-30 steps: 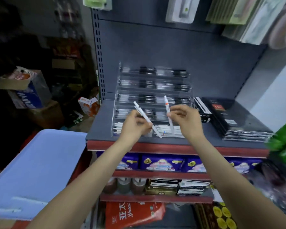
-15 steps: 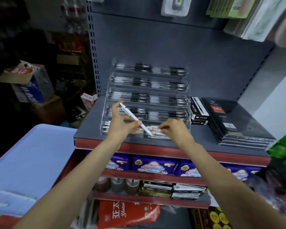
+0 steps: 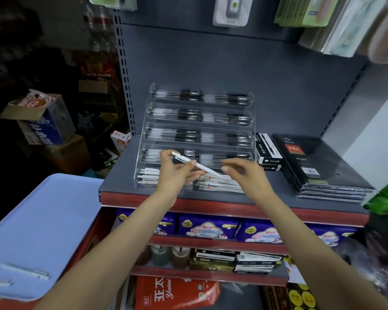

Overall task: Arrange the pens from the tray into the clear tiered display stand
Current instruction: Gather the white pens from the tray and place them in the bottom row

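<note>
The left hand (image 3: 177, 173) pinches a slim white plastic pen (image 3: 196, 164) just above the clear acrylic tiered display stand (image 3: 198, 139); the right hand (image 3: 244, 173), loosely curled, holds nothing; best lay it level, parallel to the white pens in the lowest tier.

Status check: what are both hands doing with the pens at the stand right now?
Left hand grips white pen. Right hand empty, fingers relaxed, over display stand bottom tier. Nothing blocking.

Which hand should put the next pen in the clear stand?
Probably the left hand. It already pinches a white pen just above the bottom tier of the clear stand. The right hand holds nothing.
</note>
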`<state>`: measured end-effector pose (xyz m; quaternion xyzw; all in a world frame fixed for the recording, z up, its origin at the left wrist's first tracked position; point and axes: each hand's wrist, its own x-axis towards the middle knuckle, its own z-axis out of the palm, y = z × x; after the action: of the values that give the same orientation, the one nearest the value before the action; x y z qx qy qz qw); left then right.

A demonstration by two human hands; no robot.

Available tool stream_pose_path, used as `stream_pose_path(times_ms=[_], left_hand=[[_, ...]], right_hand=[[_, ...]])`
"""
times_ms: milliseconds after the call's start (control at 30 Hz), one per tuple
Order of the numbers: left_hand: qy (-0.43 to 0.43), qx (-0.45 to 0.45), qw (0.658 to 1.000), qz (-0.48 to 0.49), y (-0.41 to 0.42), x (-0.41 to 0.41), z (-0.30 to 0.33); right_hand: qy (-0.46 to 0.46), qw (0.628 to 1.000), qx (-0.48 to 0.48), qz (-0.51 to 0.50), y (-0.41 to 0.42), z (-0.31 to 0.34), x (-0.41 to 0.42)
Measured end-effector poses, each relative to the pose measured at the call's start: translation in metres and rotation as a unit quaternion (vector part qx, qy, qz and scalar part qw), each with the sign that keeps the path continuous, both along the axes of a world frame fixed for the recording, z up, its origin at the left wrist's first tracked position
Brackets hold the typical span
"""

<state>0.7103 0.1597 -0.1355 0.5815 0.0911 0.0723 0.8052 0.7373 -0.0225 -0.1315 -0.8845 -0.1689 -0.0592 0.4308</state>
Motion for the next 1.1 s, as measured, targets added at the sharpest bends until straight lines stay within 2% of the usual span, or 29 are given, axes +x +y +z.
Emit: stream_pose_path(times_ms=[133,167,233,333,433,533,633,767,1100], left_hand=[[-0.013,0.003,0.999,-0.030,-0.018,0.007,0.001],[-0.015,0.030,0.999,-0.033,-0.020,0.009,0.000],[-0.019,0.175,0.984,-0.016,-0.016,0.015,-0.005],[-0.029,0.389,0.921,-0.022,-0.008,0.021,-0.010],[-0.062,0.523,0.849,-0.037,-0.006,0.026,-0.016],[-0.095,0.615,0.780,-0.061,-0.008,0.029,-0.022],[-0.123,0.657,0.741,-0.061,-0.012,0.028,-0.025],[-0.155,0.683,0.709,-0.078,-0.015,0.027,-0.027],[-0.106,0.675,0.722,-0.108,-0.012,0.029,-0.022]], right_hand=[[-0.012,0.999,-0.034,0.014,-0.006,0.004,0.003],[-0.020,0.999,-0.044,-0.001,-0.010,0.004,0.006],[-0.038,0.997,-0.065,-0.029,-0.020,0.002,0.011],[-0.058,0.990,-0.120,-0.041,-0.028,-0.006,0.017],[-0.077,0.980,-0.173,-0.061,-0.026,-0.014,0.018],[-0.086,0.959,-0.259,-0.082,-0.024,-0.020,0.020],[-0.105,0.935,-0.326,-0.094,-0.023,-0.026,0.021],[-0.106,0.931,-0.339,-0.080,-0.023,-0.034,0.023],[-0.098,0.924,-0.359,-0.090,-0.018,-0.026,0.022]])
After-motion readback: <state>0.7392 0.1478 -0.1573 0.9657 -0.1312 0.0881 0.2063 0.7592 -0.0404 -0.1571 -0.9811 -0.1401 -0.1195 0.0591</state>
